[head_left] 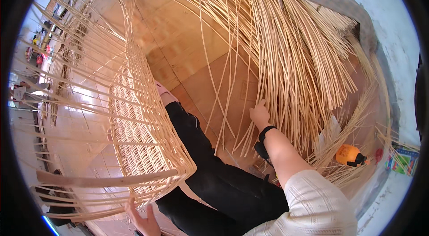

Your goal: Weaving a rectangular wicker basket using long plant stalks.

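The wicker basket [138, 137], partly woven, sits at the left of the person's legs, tilted so that its unwoven stakes [89, 214] fan out toward the left edge of the view; a thick wooden stick [107, 179] juts out sideways near its lower end. The left hand [145, 221] comes in from the lower edge just below that end, its index finger raised against the basket's underside and its thumb standing apart — the two are spread, while the other fingers are too hidden to tell. The right arm reaches forward from a cream knitted sleeve [317, 198], elbow bent, a black wristband [267, 133] around the wrist. At its end the right hand [260, 114] is beside the lower tips of a big heap of pale canes [290, 66], one finger extended away from the body and the others curled; I cannot tell whether they pinch a cane. Black trousers [232, 191] stretch between the basket and that arm. Farther right, an orange bottle [346, 154] with a black top lies near the wall [393, 39].
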A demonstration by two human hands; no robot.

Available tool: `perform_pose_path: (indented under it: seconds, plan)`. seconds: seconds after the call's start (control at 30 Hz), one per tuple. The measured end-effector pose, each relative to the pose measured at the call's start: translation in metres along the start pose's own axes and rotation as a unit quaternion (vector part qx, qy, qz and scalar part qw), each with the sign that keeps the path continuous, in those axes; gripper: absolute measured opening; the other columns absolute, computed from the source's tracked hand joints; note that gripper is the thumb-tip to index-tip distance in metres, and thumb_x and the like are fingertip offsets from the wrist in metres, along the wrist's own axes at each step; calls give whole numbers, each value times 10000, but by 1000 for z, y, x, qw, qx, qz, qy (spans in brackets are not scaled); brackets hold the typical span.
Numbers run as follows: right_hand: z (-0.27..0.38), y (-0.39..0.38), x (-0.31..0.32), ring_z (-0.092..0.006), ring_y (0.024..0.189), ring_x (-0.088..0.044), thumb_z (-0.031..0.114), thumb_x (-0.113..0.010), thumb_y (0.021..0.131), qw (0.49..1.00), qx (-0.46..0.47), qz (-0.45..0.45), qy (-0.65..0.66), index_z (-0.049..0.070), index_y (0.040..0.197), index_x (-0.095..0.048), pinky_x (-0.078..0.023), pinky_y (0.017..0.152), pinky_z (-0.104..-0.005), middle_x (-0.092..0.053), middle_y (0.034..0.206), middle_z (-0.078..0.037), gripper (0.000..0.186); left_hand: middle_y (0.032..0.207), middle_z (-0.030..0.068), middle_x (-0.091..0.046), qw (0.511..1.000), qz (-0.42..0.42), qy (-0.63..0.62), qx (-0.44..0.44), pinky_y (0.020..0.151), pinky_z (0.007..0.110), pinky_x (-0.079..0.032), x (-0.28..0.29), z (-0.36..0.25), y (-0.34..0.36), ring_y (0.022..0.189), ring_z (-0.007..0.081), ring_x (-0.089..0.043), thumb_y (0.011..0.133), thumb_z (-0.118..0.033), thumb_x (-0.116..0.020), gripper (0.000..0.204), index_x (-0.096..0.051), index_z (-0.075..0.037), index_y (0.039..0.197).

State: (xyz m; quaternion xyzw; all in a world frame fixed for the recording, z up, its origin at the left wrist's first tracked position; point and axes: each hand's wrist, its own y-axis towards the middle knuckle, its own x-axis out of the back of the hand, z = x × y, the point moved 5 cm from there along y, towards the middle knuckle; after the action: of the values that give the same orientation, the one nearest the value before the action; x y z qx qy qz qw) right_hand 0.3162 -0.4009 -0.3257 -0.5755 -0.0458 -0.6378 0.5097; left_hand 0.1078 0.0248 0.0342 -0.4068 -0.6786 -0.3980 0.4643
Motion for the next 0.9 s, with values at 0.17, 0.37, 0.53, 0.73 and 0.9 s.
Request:
perform_pose_path:
  seconds: [0.17,0.37,0.53,0.73,0.9]
  plan:
    - [15,16,13,-417,922,-671,221,-602,888,997,32,-62,21,-11,1360,-310,-533,811,-493,-659,1046,-284,602,762,96,-648,992,83,-95,-4,676,381,-488,-46,31,2,716,255,-608,938,-211,-681,167,-658,-49,972]
    - [1,73,18,-375,1013,-685,188,-573,908,997,-1,-6,-79,-13,1246,-574,-558,818,-433,-696,1023,-255,394,891,145,-672,990,83,-93,61,739,382,-502,-28,-20,-1,822,270,-629,927,-143,-681,165,-676,-10,1025]
    - [14,65,29,-377,974,-681,301,-644,867,991,46,102,-71,-58,1091,-586,-534,790,-468,-683,980,-276,427,1042,177,-682,988,103,-114,8,850,379,-511,-25,-51,-8,947,300,-652,917,-81,-674,240,-670,17,1136]
    - [26,20,70,-341,900,-678,265,-696,864,894,2,222,390,43,1139,-586,-544,735,-451,-684,935,-213,370,1304,200,-546,988,134,-73,22,1063,467,-362,-19,-46,-34,1238,392,-478,875,-138,-670,436,-575,-24,1285]
    - [3,-20,84,-310,963,-662,226,-670,922,822,-96,220,517,59,1217,-522,-546,785,-463,-666,1078,-159,371,1197,172,-585,985,28,-171,27,998,436,-410,3,-65,-57,1160,345,-530,835,-25,-680,288,-629,1,1117]
